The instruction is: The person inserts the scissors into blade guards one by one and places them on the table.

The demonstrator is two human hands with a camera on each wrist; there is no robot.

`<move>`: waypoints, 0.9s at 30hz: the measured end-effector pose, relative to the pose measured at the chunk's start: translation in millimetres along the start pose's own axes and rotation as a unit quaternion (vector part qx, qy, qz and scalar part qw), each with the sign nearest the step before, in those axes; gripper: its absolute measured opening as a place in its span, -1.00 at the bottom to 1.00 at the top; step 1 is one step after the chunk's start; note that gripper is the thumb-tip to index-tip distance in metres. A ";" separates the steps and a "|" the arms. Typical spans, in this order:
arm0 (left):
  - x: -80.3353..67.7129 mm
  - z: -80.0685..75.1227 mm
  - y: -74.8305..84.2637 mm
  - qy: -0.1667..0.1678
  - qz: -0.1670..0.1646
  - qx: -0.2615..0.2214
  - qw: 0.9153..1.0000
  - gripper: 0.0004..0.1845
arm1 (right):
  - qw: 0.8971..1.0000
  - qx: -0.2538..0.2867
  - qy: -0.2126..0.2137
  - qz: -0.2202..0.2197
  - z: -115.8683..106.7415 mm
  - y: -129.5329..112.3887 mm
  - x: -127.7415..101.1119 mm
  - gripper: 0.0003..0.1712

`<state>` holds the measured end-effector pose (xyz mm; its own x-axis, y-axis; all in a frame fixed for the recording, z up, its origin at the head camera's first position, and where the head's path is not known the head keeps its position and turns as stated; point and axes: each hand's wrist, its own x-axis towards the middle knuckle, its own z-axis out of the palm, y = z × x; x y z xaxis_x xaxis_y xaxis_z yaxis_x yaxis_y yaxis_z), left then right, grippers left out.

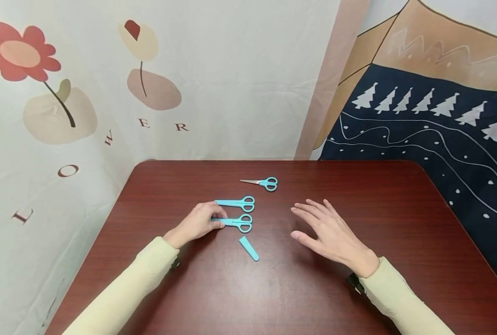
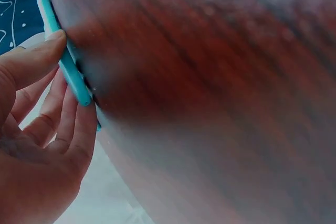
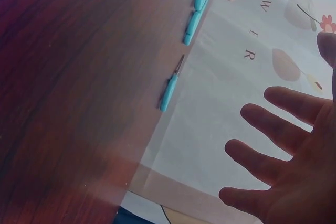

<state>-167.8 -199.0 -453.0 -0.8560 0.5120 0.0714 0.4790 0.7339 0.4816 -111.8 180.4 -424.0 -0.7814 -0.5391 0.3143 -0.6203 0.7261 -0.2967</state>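
Note:
My left hand (image 1: 198, 222) pinches the sheathed blade end of a pair of blue scissors (image 1: 243, 223), whose handles point right. In the left wrist view the thumb and fingers hold the blue sheath (image 2: 73, 74) from both sides. Just behind lies a second pair of sheathed blue scissors (image 1: 246, 204), close to the left fingers. Farther back are bare-bladed scissors (image 1: 268, 184) with blue handles, blades pointing left. A loose blue sheath (image 1: 249, 249) lies slanted in front. My right hand (image 1: 334, 232) hovers at the right with fingers spread, holding nothing.
Everything lies on a dark red-brown wooden table (image 1: 298, 298) with rounded back corners. A pale cloth (image 1: 240, 83) with flower prints hangs behind it. On the right hangs a dark blue cloth (image 1: 399, 132) with white trees.

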 end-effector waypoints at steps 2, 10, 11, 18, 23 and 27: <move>0.2 0.1 -0.6 0.000 0.002 0.004 1.000 -0.87 | 1.000 0.001 -0.001 -0.001 0.8 0.5 0.4 -0.28; -0.3 -0.2 -2.2 -0.008 0.003 0.011 1.000 -0.86 | 1.000 0.004 -0.006 0.000 2.4 1.8 2.6 -0.29; -1.2 -0.2 -2.2 -0.009 0.002 0.012 1.000 -0.84 | 1.000 0.005 -0.008 0.001 2.9 1.9 3.0 -0.29; -14.2 1.5 1.4 0.011 0.000 0.014 1.000 -0.66 | 1.000 0.009 -0.013 0.003 4.2 1.0 5.0 -0.29; -26.6 0.1 12.3 0.049 -0.010 -0.007 0.999 -0.50 | 1.000 0.011 -0.007 0.001 5.2 2.1 8.2 -0.29; -33.2 -6.4 25.9 0.071 -0.029 -0.034 0.996 -0.37 | 1.000 0.012 -0.005 0.002 7.7 3.2 12.2 -0.29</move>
<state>-128.3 -199.9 -437.4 -0.9029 0.3980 0.1622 0.4181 0.7263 0.5455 -123.8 172.9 -428.1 -0.7850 -0.5399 0.3038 -0.6179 0.7180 -0.3204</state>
